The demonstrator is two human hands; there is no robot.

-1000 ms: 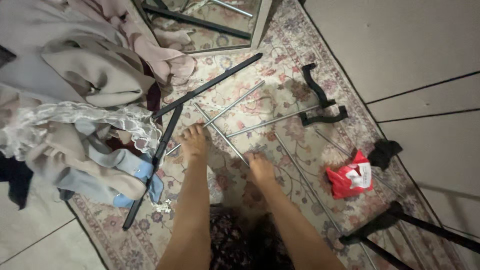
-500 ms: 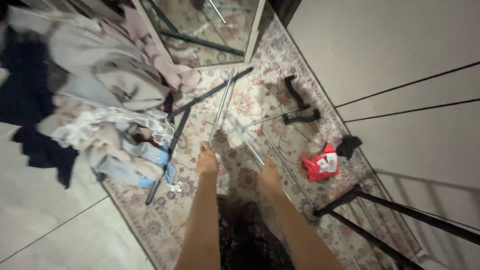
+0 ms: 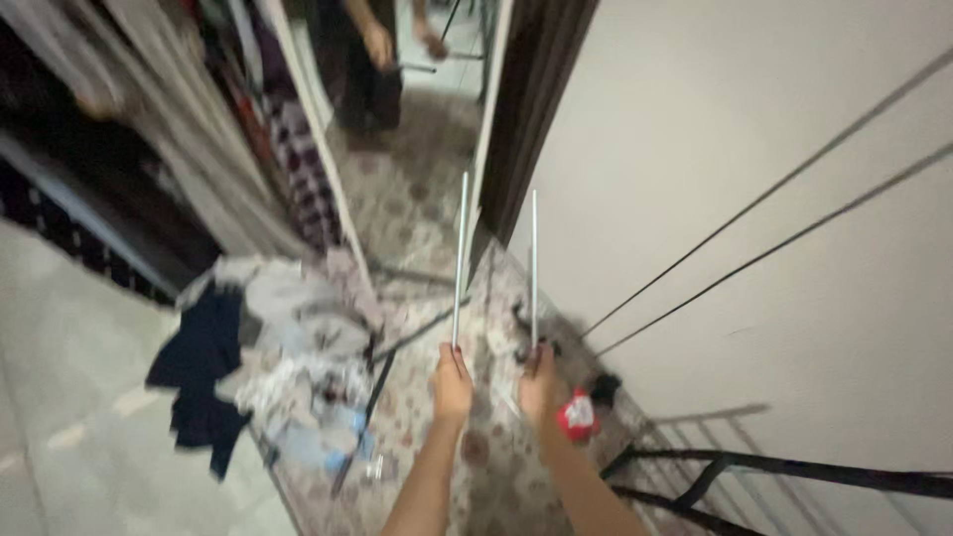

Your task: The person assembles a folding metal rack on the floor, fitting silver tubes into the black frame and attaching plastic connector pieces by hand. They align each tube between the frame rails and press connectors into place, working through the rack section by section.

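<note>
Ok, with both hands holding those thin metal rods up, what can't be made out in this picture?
- Head view, motion blur: the clothes pile on the rug is smeared, so single garments cannot be told apart.
- Black metal frame: cut off by the right and bottom edges.
- Left hand and right hand: fingers wrap each rod's lower end, hiding it.

Floor: pale tiles at left, w/ a patterned rug running toward the mirror. On rug/tile edge: heap of clothes, incl. a dark garment partly on tile. Black rods lie across rug. Red bag near wall; black frame at lower right.
</note>
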